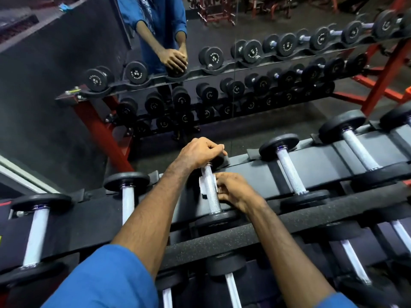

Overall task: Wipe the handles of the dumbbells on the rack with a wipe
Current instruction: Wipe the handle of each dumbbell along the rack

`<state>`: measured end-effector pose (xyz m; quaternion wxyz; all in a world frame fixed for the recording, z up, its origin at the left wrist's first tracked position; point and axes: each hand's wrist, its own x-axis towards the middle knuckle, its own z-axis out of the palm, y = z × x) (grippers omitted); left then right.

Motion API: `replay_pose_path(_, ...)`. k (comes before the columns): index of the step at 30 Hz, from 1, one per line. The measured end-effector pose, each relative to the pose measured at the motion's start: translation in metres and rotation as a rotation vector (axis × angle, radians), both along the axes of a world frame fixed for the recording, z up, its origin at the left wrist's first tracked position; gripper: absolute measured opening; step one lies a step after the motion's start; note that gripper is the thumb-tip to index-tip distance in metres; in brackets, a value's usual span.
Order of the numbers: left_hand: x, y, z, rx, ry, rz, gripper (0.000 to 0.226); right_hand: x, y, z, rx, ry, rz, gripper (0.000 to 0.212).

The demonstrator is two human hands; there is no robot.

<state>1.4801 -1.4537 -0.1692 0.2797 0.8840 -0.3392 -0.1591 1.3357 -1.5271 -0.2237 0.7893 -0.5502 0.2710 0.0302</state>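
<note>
**Wiping the third handle on the top shelf**

The left hand (201, 152) is curled over the far end weight of a dumbbell (211, 192) on the top shelf of the rack (311, 216), steadying it. The right hand (235, 192) pinches a small white wipe (204, 185) against the knurled handle, about midway along

To do this well, I would keep the far weight pinned so the bar cannot roll, wrap the wipe further round the handle, then draw it from collar to collar with a slight twist so the underside gets cleaned too. The knurling probably holds grime, so firm pressure should help

Most of the wipe is hidden behind the handle and the fingers (220, 185), so I cannot tell how far it wraps. The far weight is largely covered by the left hand. The lower shelf is cut off at the bottom edge, and a mirror (66, 63) behind repeats the rack
</note>
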Motion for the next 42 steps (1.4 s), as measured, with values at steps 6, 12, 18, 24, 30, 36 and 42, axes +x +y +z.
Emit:
replay_pose_path(6,0.003,-0.003,-0.001,-0.006,0.003,-0.015,0.030,0.003,0.000,-0.007,-0.251,0.154,0.231,0.041)
replay_pose_path(12,0.003,0.000,-0.003,-0.010,0.010,-0.007,0.030,0.034,0.020,0.002,-0.428,0.079,0.129,0.024)
replay_pose_path(18,0.002,-0.001,-0.001,-0.009,0.003,-0.008,0.030,0.033,0.020,-0.003,-0.292,0.066,0.018,0.020)
replay_pose_path(24,0.002,0.000,0.000,-0.016,0.012,-0.002,0.031,0.025,0.020,0.004,-0.173,0.109,0.085,0.010)
replay_pose_path(30,0.001,0.000,0.001,-0.010,0.001,-0.019,0.031,0.028,0.008,0.006,-0.188,0.091,0.110,0.017)
replay_pose_path(36,0.001,0.001,0.000,-0.028,0.016,-0.010,0.031,0.003,0.001,-0.009,-0.394,0.145,0.338,0.022)
replay_pose_path(42,0.002,0.001,-0.001,-0.028,0.005,0.005,0.030,-0.003,-0.005,0.000,-0.397,0.115,0.213,0.034)
